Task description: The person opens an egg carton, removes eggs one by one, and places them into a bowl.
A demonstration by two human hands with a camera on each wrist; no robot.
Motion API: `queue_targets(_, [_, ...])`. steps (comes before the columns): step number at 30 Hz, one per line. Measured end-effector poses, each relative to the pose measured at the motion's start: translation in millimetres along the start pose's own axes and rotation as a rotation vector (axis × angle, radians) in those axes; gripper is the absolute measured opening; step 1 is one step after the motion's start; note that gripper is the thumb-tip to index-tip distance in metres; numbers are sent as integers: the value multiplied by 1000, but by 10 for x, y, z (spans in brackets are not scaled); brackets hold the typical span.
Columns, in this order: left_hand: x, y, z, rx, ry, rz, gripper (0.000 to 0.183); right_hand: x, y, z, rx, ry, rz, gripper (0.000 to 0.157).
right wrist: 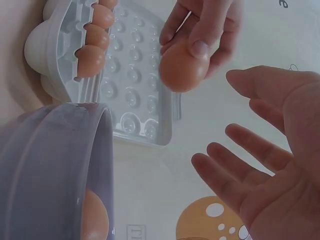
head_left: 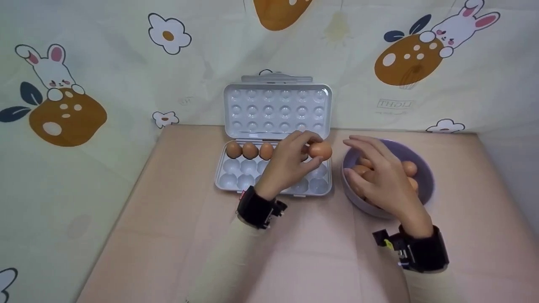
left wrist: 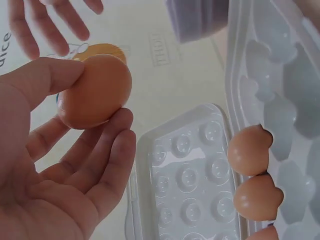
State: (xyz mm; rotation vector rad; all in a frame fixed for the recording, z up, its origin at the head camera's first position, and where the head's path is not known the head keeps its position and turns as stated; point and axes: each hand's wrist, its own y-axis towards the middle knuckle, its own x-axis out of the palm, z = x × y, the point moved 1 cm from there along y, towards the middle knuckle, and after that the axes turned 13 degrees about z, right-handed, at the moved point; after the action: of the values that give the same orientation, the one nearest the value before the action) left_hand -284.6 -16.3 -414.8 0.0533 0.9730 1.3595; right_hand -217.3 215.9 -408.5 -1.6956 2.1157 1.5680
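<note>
My left hand [head_left: 288, 162] pinches a brown egg [head_left: 321, 150] between thumb and fingers, over the right end of the egg carton. In the left wrist view the egg [left wrist: 95, 91] sits clear of the palm. The white egg carton [head_left: 230, 182] lies with its lid [head_left: 278, 103] raised; brown eggs [head_left: 250, 150] fill part of its back row, the rest hidden by my hand. My right hand [head_left: 385, 181] holds nothing, fingers spread loosely above the purple bowl [head_left: 427, 189], which contains several eggs [head_left: 409, 168].
The carton and bowl stand side by side on a table with a pale pink cover [head_left: 168, 235]. A printed cloth [head_left: 126, 84] with rabbits and flowers hangs just behind the lid and along the left side.
</note>
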Motion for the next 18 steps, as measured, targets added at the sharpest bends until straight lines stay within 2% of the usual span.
queue_targets(7, [-66, -118, 24, -58, -191, 9, 37, 0, 7, -22, -64, 11, 31, 69])
queue_targets(12, [-69, -161, 26, -94, -264, -6, 39, 7, 9, -43, -86, 22, 14, 71])
queue_targets(18, [-61, -176, 28, -99, -319, -16, 40, 13, 10, -78, -108, 35, 4, 72])
